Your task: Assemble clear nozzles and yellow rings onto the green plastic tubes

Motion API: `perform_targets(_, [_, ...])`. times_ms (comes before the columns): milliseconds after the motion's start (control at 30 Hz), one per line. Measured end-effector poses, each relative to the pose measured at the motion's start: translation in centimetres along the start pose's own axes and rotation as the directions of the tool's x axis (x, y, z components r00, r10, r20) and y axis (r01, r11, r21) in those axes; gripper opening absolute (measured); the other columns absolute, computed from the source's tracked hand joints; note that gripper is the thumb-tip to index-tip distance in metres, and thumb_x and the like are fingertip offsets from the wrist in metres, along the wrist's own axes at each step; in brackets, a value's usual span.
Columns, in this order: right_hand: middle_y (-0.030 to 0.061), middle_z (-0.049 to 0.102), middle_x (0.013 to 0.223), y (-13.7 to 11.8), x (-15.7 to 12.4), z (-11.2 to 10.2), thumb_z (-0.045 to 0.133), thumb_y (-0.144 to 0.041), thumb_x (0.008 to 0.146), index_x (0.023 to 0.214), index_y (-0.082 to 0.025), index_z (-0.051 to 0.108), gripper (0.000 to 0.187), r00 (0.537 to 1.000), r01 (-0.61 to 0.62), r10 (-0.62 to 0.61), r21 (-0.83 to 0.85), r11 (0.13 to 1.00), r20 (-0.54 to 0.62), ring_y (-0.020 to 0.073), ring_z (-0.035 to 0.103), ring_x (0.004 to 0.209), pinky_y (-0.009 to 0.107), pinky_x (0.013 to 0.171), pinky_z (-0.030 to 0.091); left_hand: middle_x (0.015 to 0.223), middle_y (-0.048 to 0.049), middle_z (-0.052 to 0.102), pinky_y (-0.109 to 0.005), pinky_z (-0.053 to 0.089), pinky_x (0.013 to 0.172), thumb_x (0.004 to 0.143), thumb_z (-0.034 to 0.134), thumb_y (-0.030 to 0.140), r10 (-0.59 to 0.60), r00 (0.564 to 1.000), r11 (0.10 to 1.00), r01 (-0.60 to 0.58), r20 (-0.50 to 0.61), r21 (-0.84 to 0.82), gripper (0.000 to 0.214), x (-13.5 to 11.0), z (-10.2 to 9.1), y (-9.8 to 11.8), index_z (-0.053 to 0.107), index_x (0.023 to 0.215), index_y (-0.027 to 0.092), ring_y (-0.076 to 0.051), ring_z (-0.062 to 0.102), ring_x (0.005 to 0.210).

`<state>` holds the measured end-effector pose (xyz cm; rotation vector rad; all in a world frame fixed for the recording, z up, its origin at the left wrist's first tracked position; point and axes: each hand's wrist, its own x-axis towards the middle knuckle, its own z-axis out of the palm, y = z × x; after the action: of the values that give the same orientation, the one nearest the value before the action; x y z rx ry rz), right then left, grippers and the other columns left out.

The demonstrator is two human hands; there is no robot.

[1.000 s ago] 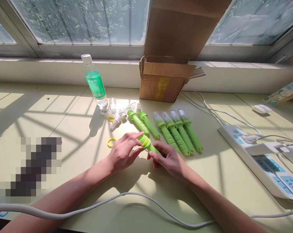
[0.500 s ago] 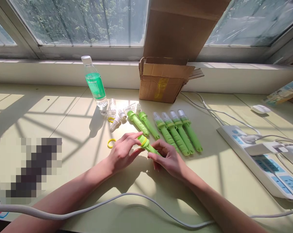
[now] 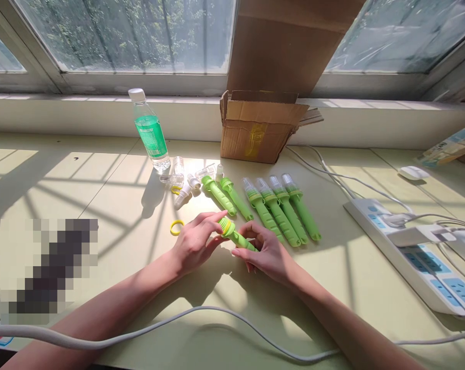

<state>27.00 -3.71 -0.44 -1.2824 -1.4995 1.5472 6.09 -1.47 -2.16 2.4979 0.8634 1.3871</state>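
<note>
Right hand (image 3: 268, 253) grips a green tube (image 3: 240, 239) at mid-table (image 3: 112, 205). Left hand (image 3: 196, 245) pinches the ring (image 3: 225, 226) on its end. Tube row (image 3: 282, 213) lies just beyond, loose ring (image 3: 177, 226) near left. Cable (image 3: 178, 321) crosses by the front edge. Power strip (image 3: 409, 252) sits well apart, right.

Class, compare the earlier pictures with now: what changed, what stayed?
The right hand slid slightly left along the green handle; the left hand keeps touching the ringed end. Both still hold it. Bottle, box and the other handles stayed put.
</note>
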Motion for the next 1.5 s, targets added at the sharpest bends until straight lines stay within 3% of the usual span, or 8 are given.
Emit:
perform_targets(133, [-0.0039,0.057,0.061,0.01,0.01,0.06,0.071,-0.043,0.081,0.083,-0.02,0.057,0.027,0.999,0.035,-0.035,-0.004,0.999,-0.001,0.0128,0.056,0.05,0.026,0.049,0.043,0.124,-0.0126,0.064,-0.039,0.058,0.086,0.082,0.064,0.009,-0.014,1.0,1.0,0.014,-0.012,0.006,0.019,0.15,-0.17,0.03,0.056,0.096,0.018,-0.022,0.062,0.111])
perform_targets(367, [0.0001,0.061,0.07,-0.08,-0.08,-0.02,0.053,-0.045,0.094,0.085,-0.018,0.06,0.03,0.991,0.113,-0.113,-0.001,0.994,0.078,0.0131,0.058,0.06,0.027,0.06,0.045,0.123,-0.0106,0.064,-0.04,0.056,0.09,0.083,0.067,0.013,-0.053,0.999,0.998,0.053,0.007,-0.02,0.021,0.59,-0.38,0.17,0.055,0.098,0.019,-0.022,0.061,0.111])
perform_targets(500, [-0.0003,0.062,0.076,-0.15,0.05,-0.22,0.055,-0.048,0.091,0.084,-0.018,0.057,0.031,0.993,0.084,-0.086,0.031,0.996,0.085,0.0101,0.055,0.049,0.025,0.049,0.042,0.123,-0.0106,0.064,-0.039,0.055,0.089,0.085,0.064,0.012,-0.048,0.999,0.999,0.049,0.016,-0.015,0.015,0.52,-0.32,0.14,0.055,0.095,0.019,-0.021,0.061,0.11])
perform_targets(700, [-0.0059,0.057,0.06,-0.19,0.1,-0.27,0.076,-0.041,0.075,0.09,-0.022,0.054,0.033,0.999,-0.034,0.033,0.022,0.999,0.025,0.0119,0.053,0.041,0.024,0.04,0.04,0.124,-0.0132,0.063,-0.04,0.056,0.089,0.083,0.069,0.022,0.003,0.999,1.0,-0.003,0.039,-0.002,0.022,0.36,-0.33,-0.02,0.055,0.099,0.018,-0.024,0.06,0.112])
perform_targets(967, [0.0007,0.06,0.063,-0.22,0.17,-0.5,0.057,-0.048,0.091,0.078,-0.017,0.062,0.034,0.986,0.103,-0.099,-0.02,0.994,0.13,0.0147,0.059,0.058,0.027,0.057,0.044,0.121,-0.0138,0.065,-0.04,0.056,0.086,0.084,0.061,0.01,0.029,1.0,0.998,-0.029,-0.001,0.049,0.016,0.42,-0.33,0.36,0.055,0.096,0.019,-0.024,0.061,0.11])
perform_targets(1067, [0.0015,0.06,0.068,-0.25,0.11,-0.59,0.049,-0.051,0.094,0.076,-0.016,0.06,0.04,0.981,0.112,-0.106,-0.028,0.993,0.165,0.0118,0.055,0.053,0.025,0.051,0.041,0.121,-0.0139,0.065,-0.04,0.056,0.086,0.084,0.063,0.012,0.036,0.999,0.998,-0.035,-0.003,0.051,0.016,0.52,-0.36,0.35,0.055,0.096,0.018,-0.024,0.061,0.11])
perform_targets(1300, [-0.005,0.06,0.068,0.06,0.06,-0.2,0.073,-0.043,0.078,0.09,-0.023,0.05,0.033,0.999,-0.013,0.012,0.013,1.0,0.036,0.0094,0.05,0.041,0.022,0.038,0.038,0.12,-0.0127,0.064,-0.04,0.055,0.086,0.086,0.06,0.013,0.037,0.999,0.997,-0.038,0.01,0.074,0.013,0.56,-0.23,0.3,0.054,0.095,0.019,-0.024,0.06,0.11])
perform_targets(1500, [-0.0008,0.06,0.062,-0.08,0.1,-0.3,0.061,-0.049,0.087,0.081,-0.018,0.057,0.031,0.994,0.09,-0.091,0.008,0.996,0.063,0.0143,0.058,0.055,0.027,0.056,0.046,0.122,-0.013,0.063,-0.041,0.055,0.086,0.085,0.06,0.01,0.033,0.999,0.997,-0.033,0.012,0.066,0.017,0.35,-0.14,0.32,0.054,0.098,0.019,-0.025,0.06,0.11])
